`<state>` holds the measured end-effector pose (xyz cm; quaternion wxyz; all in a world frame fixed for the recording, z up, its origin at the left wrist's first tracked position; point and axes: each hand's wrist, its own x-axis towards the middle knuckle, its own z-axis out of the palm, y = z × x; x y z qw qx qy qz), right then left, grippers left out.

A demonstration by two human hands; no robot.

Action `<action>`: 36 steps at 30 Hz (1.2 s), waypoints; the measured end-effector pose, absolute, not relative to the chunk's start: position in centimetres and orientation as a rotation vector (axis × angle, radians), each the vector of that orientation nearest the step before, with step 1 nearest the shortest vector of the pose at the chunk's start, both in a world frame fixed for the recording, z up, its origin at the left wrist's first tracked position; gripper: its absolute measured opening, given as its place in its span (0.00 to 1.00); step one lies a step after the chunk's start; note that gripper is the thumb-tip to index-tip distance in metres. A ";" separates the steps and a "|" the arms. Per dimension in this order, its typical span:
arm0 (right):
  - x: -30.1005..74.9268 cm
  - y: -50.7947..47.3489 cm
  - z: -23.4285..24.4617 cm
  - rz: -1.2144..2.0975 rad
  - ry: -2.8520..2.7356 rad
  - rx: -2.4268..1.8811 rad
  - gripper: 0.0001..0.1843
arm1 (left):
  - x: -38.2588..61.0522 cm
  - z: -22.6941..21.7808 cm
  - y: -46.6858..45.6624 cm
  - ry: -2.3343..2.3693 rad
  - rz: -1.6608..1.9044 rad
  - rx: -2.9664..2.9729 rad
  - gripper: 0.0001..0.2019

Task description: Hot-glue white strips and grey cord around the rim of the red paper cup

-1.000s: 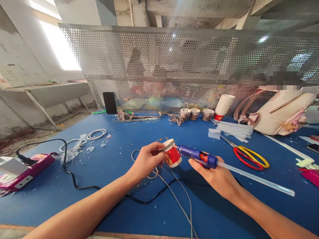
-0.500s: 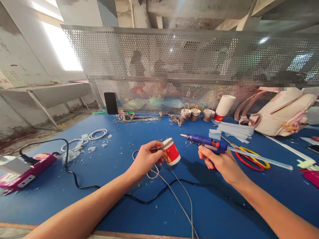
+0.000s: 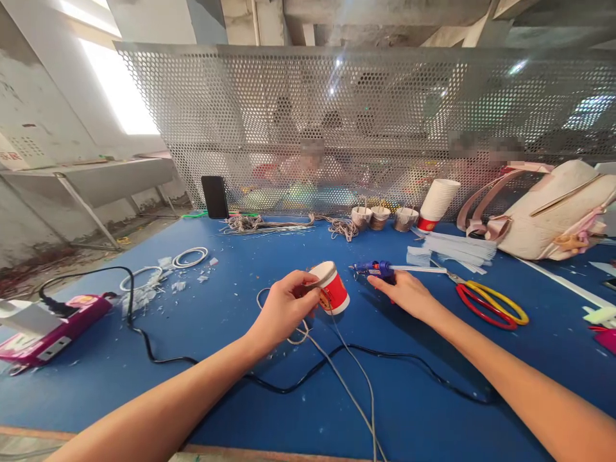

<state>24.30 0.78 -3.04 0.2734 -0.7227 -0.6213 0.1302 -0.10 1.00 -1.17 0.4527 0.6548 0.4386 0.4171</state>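
The left hand point(image 3: 287, 305) pinches grey cord point(image 3: 326, 278) against a red-and-white paper cup point(image 3: 338, 295), seemingly keeping it snug, while the right hand point(image 3: 407, 294) grasps a blue plastic glue gun point(image 3: 375, 269).

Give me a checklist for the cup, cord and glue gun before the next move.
1. Cup held: ok; the left hand grips it near the rim, tilted.
2. Cord secured along the rim: cannot tell; fingers hide part of it.
3. Glue gun tip apart from the cup: ok; a gap shows.
4. Glue gun firmly gripped: cannot tell; the right hand is at it, some fingers hidden.
5. Glue stick in place: ok; it juts from the gun's rear.
6. Cord clear of the black cable: not ok; they cross.
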 end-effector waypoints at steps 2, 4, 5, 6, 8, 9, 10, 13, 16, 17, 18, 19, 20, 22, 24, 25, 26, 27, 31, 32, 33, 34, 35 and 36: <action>24.9 -0.8 -1.8 0.166 -1.734 -2.019 0.21 | -0.1 -1.1 1.0 1.080 1.041 1.624 0.05; 25.3 -2.6 -0.6 0.013 -1.790 -2.106 0.23 | 0.0 -1.0 0.9 1.084 1.046 1.641 0.05; 25.2 -3.4 -0.1 0.047 -1.812 -2.105 0.23 | 0.0 -0.9 0.8 1.084 1.048 1.655 0.05; 25.0 -4.1 0.2 0.157 -1.835 -2.056 0.23 | 0.1 -0.9 0.7 1.082 1.051 1.672 0.05; 23.7 -5.0 0.3 0.519 -1.856 -1.831 0.19 | 0.2 -0.9 0.5 1.069 1.066 1.719 0.05; 22.7 -5.1 0.0 0.716 -1.829 -1.696 0.16 | 0.2 -1.0 0.5 1.057 1.086 1.748 0.05; 21.6 -5.1 -0.5 0.895 -1.764 -1.583 0.13 | 0.2 -1.1 0.4 1.044 1.118 1.779 0.05; 18.1 -4.4 -2.2 1.337 -1.350 -1.328 0.16 | 0.1 -1.7 0.5 0.999 1.244 1.896 0.05; 15.6 -3.7 -3.0 1.629 -0.875 -1.082 0.19 | -0.1 -2.0 0.6 0.969 1.321 2.034 0.05; 15.2 -3.7 -3.0 1.694 -0.775 -1.029 0.19 | -0.2 -2.0 0.6 0.966 1.328 2.067 0.05; 15.0 -3.6 -2.8 1.744 -0.720 -1.002 0.19 | -0.2 -1.9 0.6 0.968 1.326 2.088 0.05; 15.1 -3.6 -2.5 1.773 -0.708 -1.002 0.19 | -0.3 -1.8 0.5 0.974 1.320 2.100 0.05; 15.2 -3.6 -2.1 1.783 -0.735 -1.031 0.19 | -0.3 -1.6 0.4 0.983 1.316 2.102 0.05; 15.9 -3.6 -1.5 1.745 -0.886 -1.157 0.17 | -0.3 -1.3 0.2 0.999 1.292 2.087 0.05; 16.7 -3.5 -1.2 1.551 -1.140 -1.300 0.15 | -0.2 -1.0 0.0 1.008 1.242 2.051 0.06; 17.1 -3.6 -1.1 1.390 -1.283 -1.357 0.14 | -0.2 -0.9 -0.1 1.010 1.212 2.027 0.06; 17.5 -3.6 -1.0 1.207 -1.418 -1.404 0.13 | -0.2 -0.8 -0.1 1.013 1.181 2.006 0.07; 17.8 -3.6 -1.0 1.015 -1.535 -1.441 0.13 | -0.1 -0.8 -0.1 1.019 1.156 1.986 0.07; 18.6 -4.1 -0.7 0.370 -1.802 -1.498 0.11 | -0.1 -1.1 -0.1 1.064 1.088 1.950 0.07; 18.7 -4.2 -0.5 0.269 -1.849 -1.458 0.08 | -0.1 -1.1 0.0 1.076 1.069 1.944 0.07; 18.7 -4.3 -0.4 0.201 -1.893 -1.404 0.07 | -0.1 -1.1 0.0 1.085 1.043 1.930 0.07; 18.7 -4.3 -0.2 0.162 -1.927 -1.350 0.07 | 0.0 -1.0 0.0 1.089 1.008 1.902 0.07; 18.7 -4.3 -0.1 0.145 -1.948 -1.303 0.08 | 0.0 -0.8 0.0 1.086 0.965 1.861 0.08; 18.6 -4.3 0.0 0.139 -1.952 -1.270 0.09 | 0.0 -0.6 0.0 1.075 0.916 1.809 0.08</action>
